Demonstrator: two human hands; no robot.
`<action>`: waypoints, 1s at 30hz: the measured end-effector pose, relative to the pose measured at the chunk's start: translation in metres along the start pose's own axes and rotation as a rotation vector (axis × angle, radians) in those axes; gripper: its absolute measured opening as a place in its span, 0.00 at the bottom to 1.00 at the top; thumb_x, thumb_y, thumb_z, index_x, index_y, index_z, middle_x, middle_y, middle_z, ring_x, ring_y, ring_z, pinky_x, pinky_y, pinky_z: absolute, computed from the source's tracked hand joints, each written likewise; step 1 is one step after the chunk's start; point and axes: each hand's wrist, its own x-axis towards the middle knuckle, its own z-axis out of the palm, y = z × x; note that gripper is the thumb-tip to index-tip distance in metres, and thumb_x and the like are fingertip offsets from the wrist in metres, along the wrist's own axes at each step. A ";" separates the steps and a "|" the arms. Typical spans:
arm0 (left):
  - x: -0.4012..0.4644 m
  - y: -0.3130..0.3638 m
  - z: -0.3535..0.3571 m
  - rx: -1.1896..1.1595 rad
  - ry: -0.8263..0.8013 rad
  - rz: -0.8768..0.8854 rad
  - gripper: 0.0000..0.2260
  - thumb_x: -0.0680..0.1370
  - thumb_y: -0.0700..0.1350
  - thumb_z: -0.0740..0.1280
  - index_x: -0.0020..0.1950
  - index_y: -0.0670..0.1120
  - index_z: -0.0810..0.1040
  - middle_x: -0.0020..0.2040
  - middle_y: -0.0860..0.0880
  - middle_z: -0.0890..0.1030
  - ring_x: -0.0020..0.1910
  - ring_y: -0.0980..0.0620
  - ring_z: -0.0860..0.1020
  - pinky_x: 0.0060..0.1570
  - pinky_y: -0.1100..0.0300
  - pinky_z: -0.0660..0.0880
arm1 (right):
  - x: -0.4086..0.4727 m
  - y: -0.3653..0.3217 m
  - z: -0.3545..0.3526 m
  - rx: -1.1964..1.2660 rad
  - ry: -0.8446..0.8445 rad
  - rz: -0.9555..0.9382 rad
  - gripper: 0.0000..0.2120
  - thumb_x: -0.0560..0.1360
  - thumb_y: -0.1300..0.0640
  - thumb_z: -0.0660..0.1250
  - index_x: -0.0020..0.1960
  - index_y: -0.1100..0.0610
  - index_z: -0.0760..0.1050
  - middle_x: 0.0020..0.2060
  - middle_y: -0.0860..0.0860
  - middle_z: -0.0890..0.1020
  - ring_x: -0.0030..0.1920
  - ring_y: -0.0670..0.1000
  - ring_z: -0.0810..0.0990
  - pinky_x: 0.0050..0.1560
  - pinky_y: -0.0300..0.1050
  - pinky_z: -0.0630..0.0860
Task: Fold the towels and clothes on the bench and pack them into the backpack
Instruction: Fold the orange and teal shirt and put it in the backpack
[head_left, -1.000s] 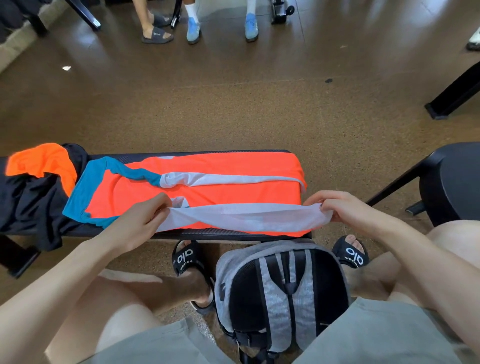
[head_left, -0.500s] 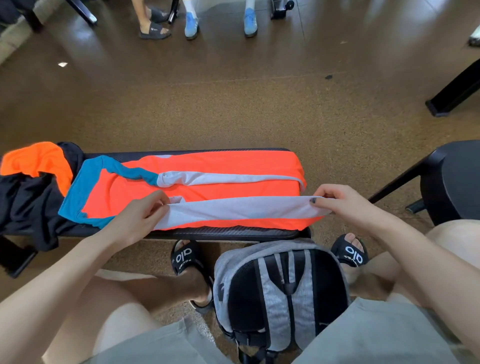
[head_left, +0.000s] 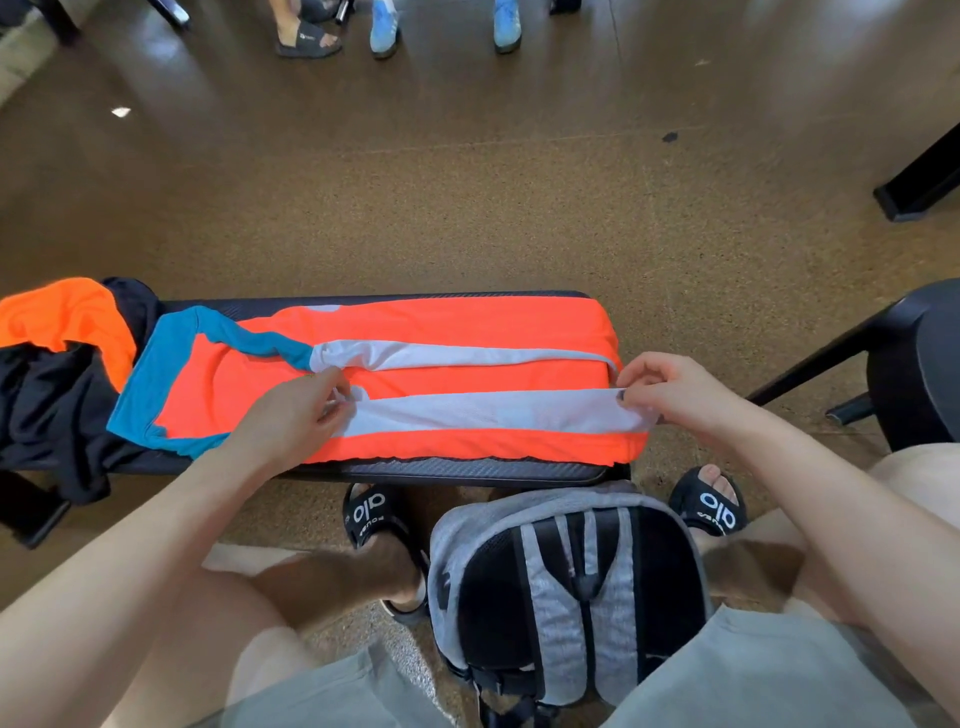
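An orange shirt (head_left: 426, 327) with teal collar and white side panels lies flat along the black bench (head_left: 467, 472). Its near white panel (head_left: 493, 411) is folded over onto the orange. My left hand (head_left: 291, 415) pinches the left end of that panel near the armhole. My right hand (head_left: 670, 387) pinches its right end at the hem. A grey and black backpack (head_left: 566, 587) stands on the floor between my feet, straps facing up. A black and orange garment (head_left: 57, 384) lies crumpled on the bench's left end.
A black chair (head_left: 914, 358) stands at the right. Other people's feet (head_left: 384, 31) are at the far side of the brown floor. A dark furniture leg (head_left: 919, 182) sits at the far right.
Both hands have carried the white side panel away from me, from over the bench's near edge onto the orange shirt, folding the near side inward.
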 end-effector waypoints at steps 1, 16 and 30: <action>0.001 0.002 -0.001 0.034 0.020 0.034 0.07 0.80 0.51 0.63 0.56 0.50 0.72 0.48 0.47 0.80 0.47 0.42 0.80 0.43 0.48 0.76 | 0.000 -0.001 0.000 0.009 0.004 0.012 0.06 0.74 0.65 0.71 0.48 0.56 0.80 0.36 0.50 0.78 0.36 0.48 0.73 0.36 0.43 0.66; -0.006 0.094 0.045 0.404 0.086 0.665 0.07 0.78 0.49 0.59 0.48 0.47 0.73 0.44 0.46 0.76 0.40 0.44 0.75 0.37 0.52 0.70 | -0.010 0.001 0.000 0.192 0.042 0.161 0.12 0.73 0.67 0.72 0.55 0.61 0.77 0.40 0.55 0.78 0.35 0.49 0.75 0.29 0.40 0.69; -0.049 0.124 0.060 0.517 0.162 0.702 0.07 0.79 0.47 0.64 0.53 0.45 0.76 0.50 0.45 0.77 0.45 0.43 0.75 0.44 0.50 0.73 | -0.028 -0.004 0.011 0.164 -0.118 0.288 0.18 0.74 0.66 0.69 0.62 0.57 0.70 0.50 0.56 0.79 0.44 0.54 0.79 0.38 0.44 0.74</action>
